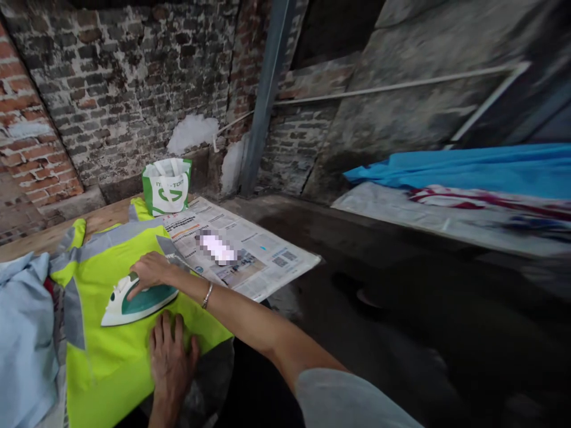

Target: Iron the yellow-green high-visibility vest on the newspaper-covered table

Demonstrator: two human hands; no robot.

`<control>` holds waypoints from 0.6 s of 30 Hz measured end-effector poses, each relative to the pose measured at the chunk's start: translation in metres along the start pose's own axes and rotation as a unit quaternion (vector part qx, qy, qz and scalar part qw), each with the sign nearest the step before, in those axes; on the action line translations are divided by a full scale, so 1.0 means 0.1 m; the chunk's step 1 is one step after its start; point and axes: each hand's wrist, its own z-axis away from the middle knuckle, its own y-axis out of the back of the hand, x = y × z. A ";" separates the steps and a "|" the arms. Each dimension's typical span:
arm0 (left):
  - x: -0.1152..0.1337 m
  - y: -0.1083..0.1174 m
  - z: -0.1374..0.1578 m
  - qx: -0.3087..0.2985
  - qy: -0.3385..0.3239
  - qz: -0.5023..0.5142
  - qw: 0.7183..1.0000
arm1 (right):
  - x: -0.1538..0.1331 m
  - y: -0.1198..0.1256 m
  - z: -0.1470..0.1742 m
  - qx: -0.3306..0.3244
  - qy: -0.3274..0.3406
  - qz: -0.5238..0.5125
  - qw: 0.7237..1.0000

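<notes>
A clothes iron (141, 302), white with a teal body, rests on a bright yellow garment with grey bands (107, 261). My right hand (151, 272), at the end of the arm with a bracelet, is wrapped round the iron's handle. The iron's tip points left. Just below the iron, my left hand (172, 351) lies flat on the yellow cloth near its front edge, fingers stretched out and holding nothing. The garment's lower part hangs over the table's near edge.
Newspaper (276, 246) covers the table's right end, with a blurred-out bright object (218, 247) on it. A white and green bag (168, 189) stands behind. Light blue cloth (24, 339) lies left. Across a dark floor, blue fabric (473, 169) lies on another surface.
</notes>
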 end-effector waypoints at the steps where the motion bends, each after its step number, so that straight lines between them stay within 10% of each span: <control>1: 0.00 -0.01 0.00 -0.002 0.005 -0.001 1.000 | -0.02 0.00 0.03 0.004 -0.002 0.003 1.000; 18: -0.11 0.00 0.02 -0.022 -0.048 -0.010 0.999 | 0.00 -0.18 -0.83 0.123 -0.115 -0.049 0.985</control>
